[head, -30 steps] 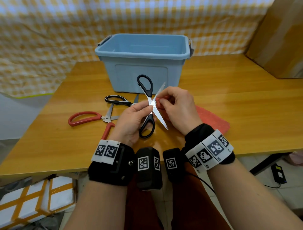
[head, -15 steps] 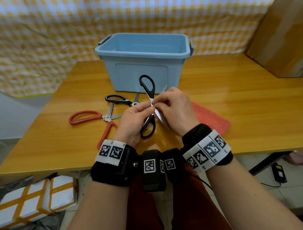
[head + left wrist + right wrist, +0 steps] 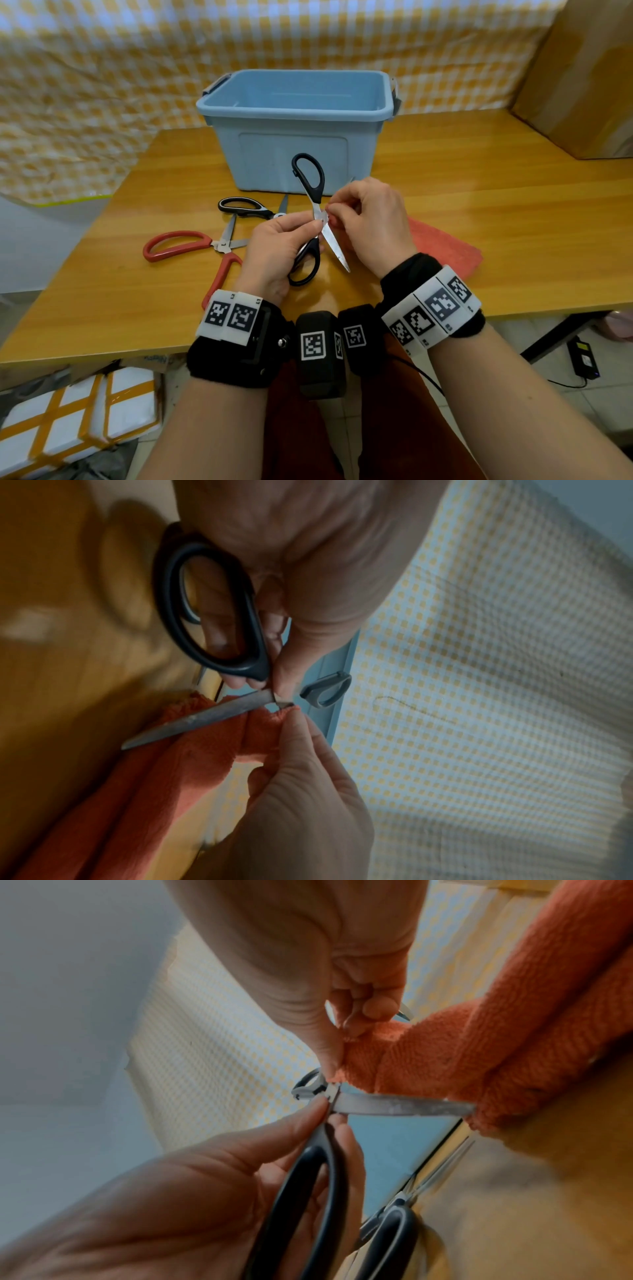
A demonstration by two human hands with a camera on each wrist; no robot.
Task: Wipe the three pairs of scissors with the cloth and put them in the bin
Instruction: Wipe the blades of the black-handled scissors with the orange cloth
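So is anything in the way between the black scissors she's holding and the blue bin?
Nothing visible. The black-handled scissors sit open in the left hand, right in front of the open-topped light blue plastic bin. The right hand with the orange cloth is beside them, not between.

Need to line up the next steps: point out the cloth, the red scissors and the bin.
cloth (image 3: 507, 1031), right wrist view, on the bunched orange fold.
red scissors (image 3: 178, 241), head view, on the upper red handle loop.
bin (image 3: 294, 161), head view, on its front wall.
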